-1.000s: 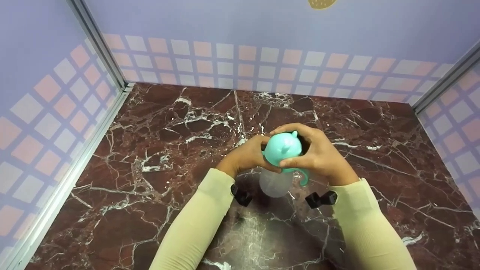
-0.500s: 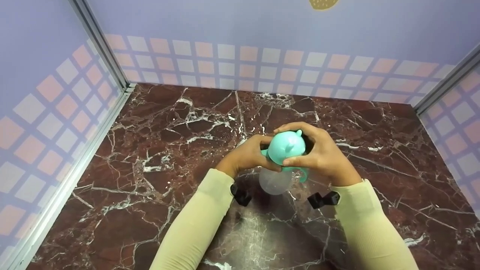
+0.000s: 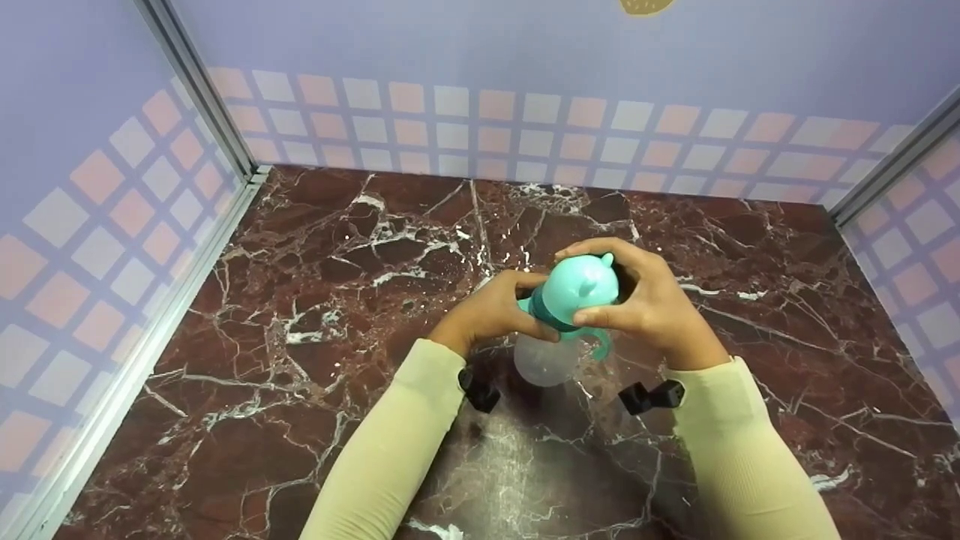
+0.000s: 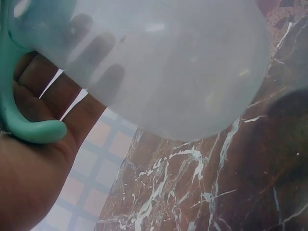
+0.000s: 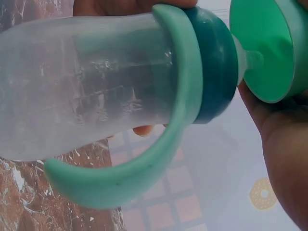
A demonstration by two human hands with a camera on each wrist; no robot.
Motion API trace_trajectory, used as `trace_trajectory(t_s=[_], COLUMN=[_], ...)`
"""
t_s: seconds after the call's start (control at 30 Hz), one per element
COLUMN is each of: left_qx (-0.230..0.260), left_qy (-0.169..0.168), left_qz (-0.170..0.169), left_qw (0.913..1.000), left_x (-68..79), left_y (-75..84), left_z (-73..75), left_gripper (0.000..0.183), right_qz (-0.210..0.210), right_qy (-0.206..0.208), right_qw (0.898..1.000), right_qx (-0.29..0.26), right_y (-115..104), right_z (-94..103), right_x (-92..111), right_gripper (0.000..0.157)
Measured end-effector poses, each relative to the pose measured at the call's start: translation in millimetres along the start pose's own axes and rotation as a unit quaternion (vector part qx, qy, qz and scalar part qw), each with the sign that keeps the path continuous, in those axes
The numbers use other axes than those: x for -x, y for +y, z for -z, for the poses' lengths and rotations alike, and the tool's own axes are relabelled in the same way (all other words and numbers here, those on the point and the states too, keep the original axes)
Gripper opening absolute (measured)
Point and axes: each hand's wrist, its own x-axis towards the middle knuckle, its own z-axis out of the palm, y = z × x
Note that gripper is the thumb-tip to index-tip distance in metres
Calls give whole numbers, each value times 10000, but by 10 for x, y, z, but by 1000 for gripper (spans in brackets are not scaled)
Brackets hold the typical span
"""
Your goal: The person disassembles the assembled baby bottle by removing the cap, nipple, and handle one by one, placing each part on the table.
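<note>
A baby bottle [image 3: 546, 364] with a translucent body is held tilted above the tabletop. My left hand [image 3: 491, 309] grips its upper part, with fingertips visible through the wall in the left wrist view. A curved mint handle [image 5: 115, 185] sticks out from its neck. My right hand [image 3: 660, 311] pinches the round mint cap [image 3: 581, 286], which has two small ears. In the right wrist view the cap stands off the dark teal collar [image 5: 216, 67], and the clear nipple [image 5: 252, 60] shows between them, its tip at the cap's mouth.
Below the hands lies a dark red marbled tabletop [image 3: 360, 315] with white veins. Lilac panels [image 3: 480, 45] with pink and white checks enclose the back and both sides. A metal rail [image 3: 150, 360] runs along the left edge.
The cap has moved slightly up and right, away from the bottle, and the teal collar has come into sight. The left hand has stayed nearly still around the bottle.
</note>
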Motion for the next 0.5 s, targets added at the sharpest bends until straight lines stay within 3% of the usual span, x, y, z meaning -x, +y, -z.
trace_trajectory(t_s=[0.5], left_qx=[-127], left_qy=[158], left_qz=[159], left_qw=[9997], left_x=[31], left_y=[-91], left_z=[38], left_gripper=[71], right_qz=[-76], right_qy=[204], right_qw=[9993], right_qx=[-297], right_y=[64], right_z=[81], right_x=[18], right_gripper=[59])
